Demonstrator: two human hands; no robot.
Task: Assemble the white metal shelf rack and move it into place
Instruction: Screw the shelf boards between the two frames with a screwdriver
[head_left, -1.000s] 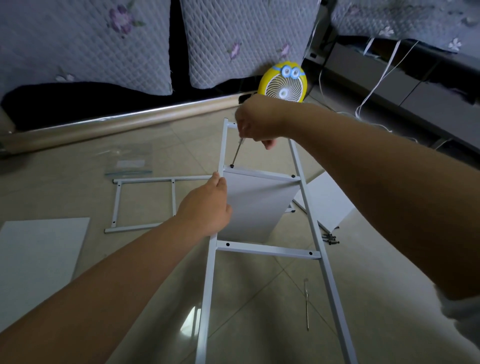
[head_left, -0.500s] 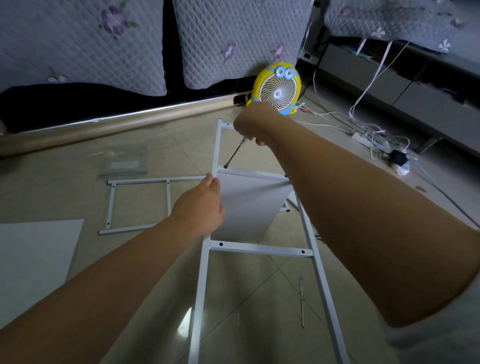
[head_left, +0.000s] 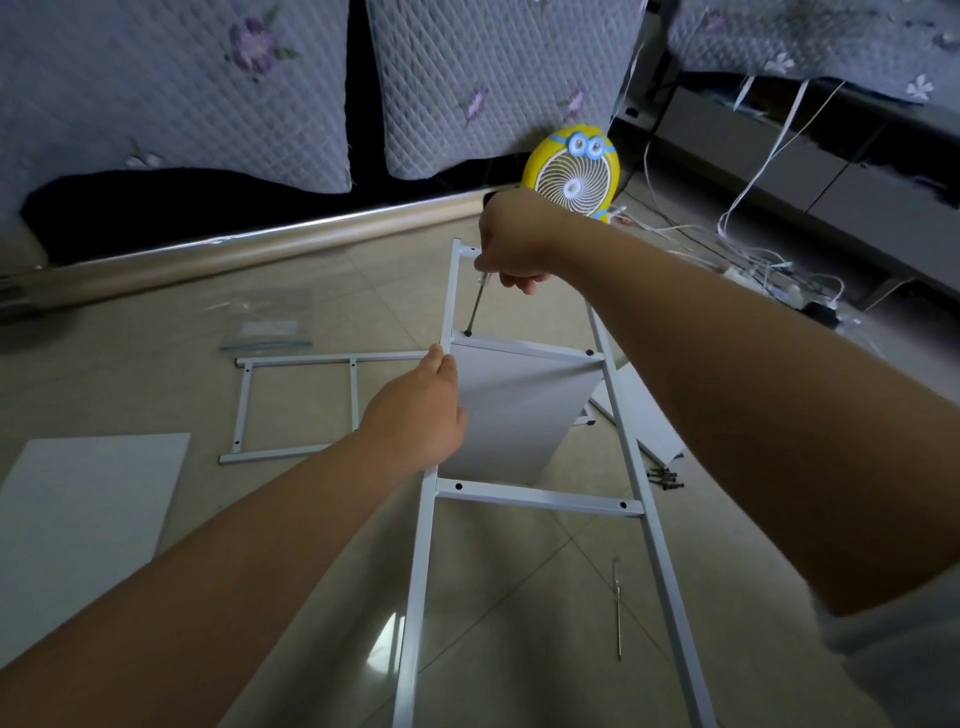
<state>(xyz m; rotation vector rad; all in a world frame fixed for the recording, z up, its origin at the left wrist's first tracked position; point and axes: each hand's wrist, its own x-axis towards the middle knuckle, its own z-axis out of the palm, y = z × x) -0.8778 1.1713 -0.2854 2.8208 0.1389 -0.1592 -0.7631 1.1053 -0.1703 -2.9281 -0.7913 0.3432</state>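
Note:
A white ladder-shaped metal side frame (head_left: 535, 498) runs from the bottom of the view toward the far wall. A white shelf panel (head_left: 514, 410) hangs under its upper crossbar. My right hand (head_left: 514, 244) grips a screwdriver (head_left: 477, 304) whose tip sits on a black screw (head_left: 468, 333) at the crossbar's left end. My left hand (head_left: 415, 415) holds the frame's left rail beside the panel's edge. A second black screw (head_left: 589, 353) sits at the crossbar's right end.
A second white frame (head_left: 296, 410) lies flat on the tiled floor at left, with a white panel (head_left: 78, 509) nearer me. Loose black screws (head_left: 666, 479) and a thin metal tool (head_left: 618, 608) lie at right. A yellow fan (head_left: 571, 174) and tangled cables (head_left: 753, 265) stand behind.
My view has shifted slightly. My right hand stays on the screwdriver at the same screw and has turned a little; my left hand keeps its hold on the rail.

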